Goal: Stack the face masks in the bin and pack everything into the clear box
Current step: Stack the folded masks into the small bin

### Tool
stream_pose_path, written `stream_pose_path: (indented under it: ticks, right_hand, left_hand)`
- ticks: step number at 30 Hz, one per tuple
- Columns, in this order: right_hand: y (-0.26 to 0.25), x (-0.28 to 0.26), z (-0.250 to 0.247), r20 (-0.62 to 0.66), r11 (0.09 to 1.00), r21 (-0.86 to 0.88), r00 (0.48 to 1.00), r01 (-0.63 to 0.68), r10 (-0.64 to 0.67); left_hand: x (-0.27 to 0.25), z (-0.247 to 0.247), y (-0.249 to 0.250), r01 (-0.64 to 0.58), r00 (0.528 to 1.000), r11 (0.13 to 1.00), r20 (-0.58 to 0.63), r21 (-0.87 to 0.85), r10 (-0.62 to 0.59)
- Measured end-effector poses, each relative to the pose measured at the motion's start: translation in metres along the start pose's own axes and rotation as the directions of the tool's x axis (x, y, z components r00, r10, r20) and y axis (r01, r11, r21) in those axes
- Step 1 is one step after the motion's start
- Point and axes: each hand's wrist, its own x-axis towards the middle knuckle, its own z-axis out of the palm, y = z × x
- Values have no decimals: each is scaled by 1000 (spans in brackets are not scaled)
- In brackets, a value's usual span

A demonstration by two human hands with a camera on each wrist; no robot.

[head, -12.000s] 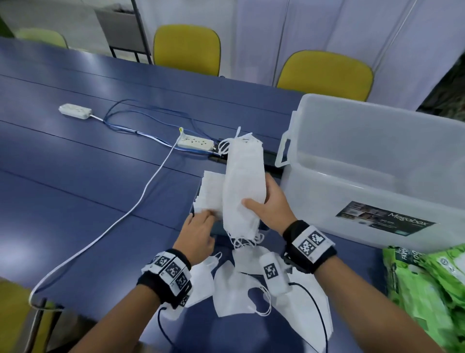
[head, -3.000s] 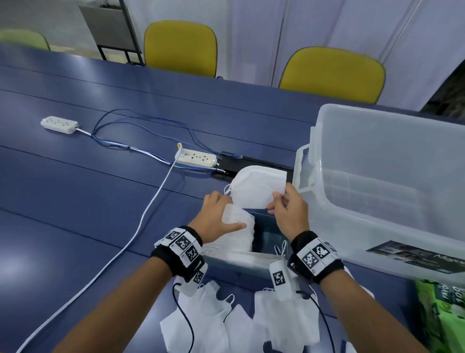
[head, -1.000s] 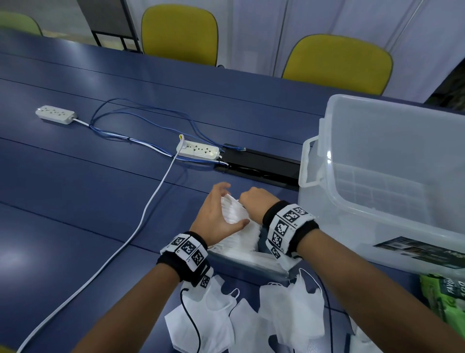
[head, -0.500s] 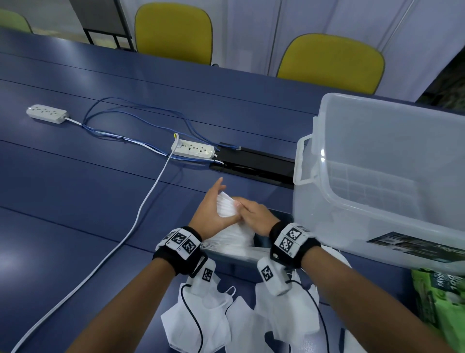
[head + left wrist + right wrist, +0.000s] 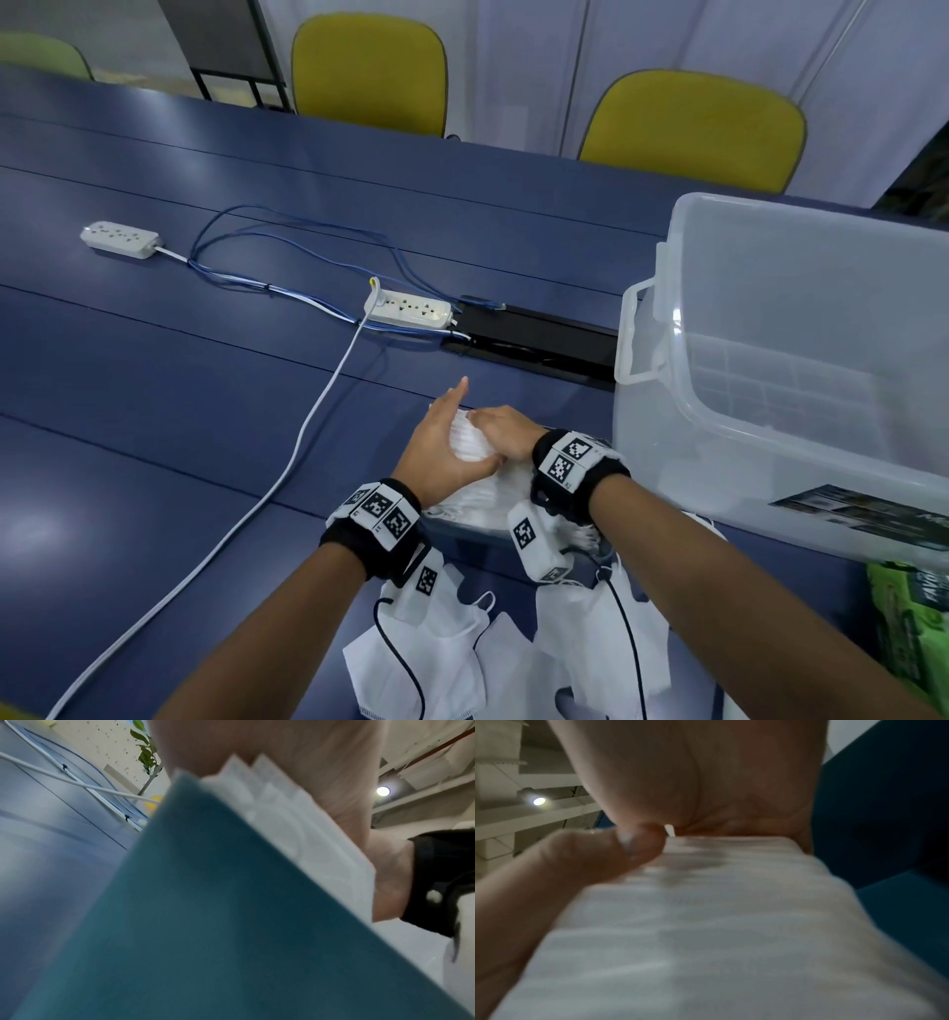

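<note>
Since 3 s ago, right hand (image 5: 500, 429) has come down from holding one mask above the bin (image 5: 205, 902) and now presses on top of the mask stack (image 5: 470, 444), fingers curled over its far end. Left hand (image 5: 444, 447) braces the stack's left side, fingers mostly straight, thumb across the front. Stack stands in the bin beside the clear box (image 5: 801, 370). Reading: that mask has joined the stack; step in hand is squaring and compressing.

Counts:
- stack: 1; mask count not resolvable, wrist views blurred
- loose masks (image 5: 426, 647) on table (image 5: 154, 385), near edge: about 4, overlapping, so uncertain
- clear box: 1, seemingly empty
- green packs (image 5: 919, 616): at least 1, cut off by frame

Remaining: loose masks, then packing.
</note>
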Motion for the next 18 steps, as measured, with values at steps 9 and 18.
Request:
stream_pose_path:
  ticks: [9, 18]
  right_hand:
    - [39, -26, -21, -150, 982, 184, 987, -32, 60]
    - [50, -44, -10, -300, 987, -94, 942, 128, -151]
  left_hand:
    - [3, -18, 1, 2, 999, 994, 47, -106, 3]
    - [-7, -13, -8, 96, 987, 980, 143, -173, -71]
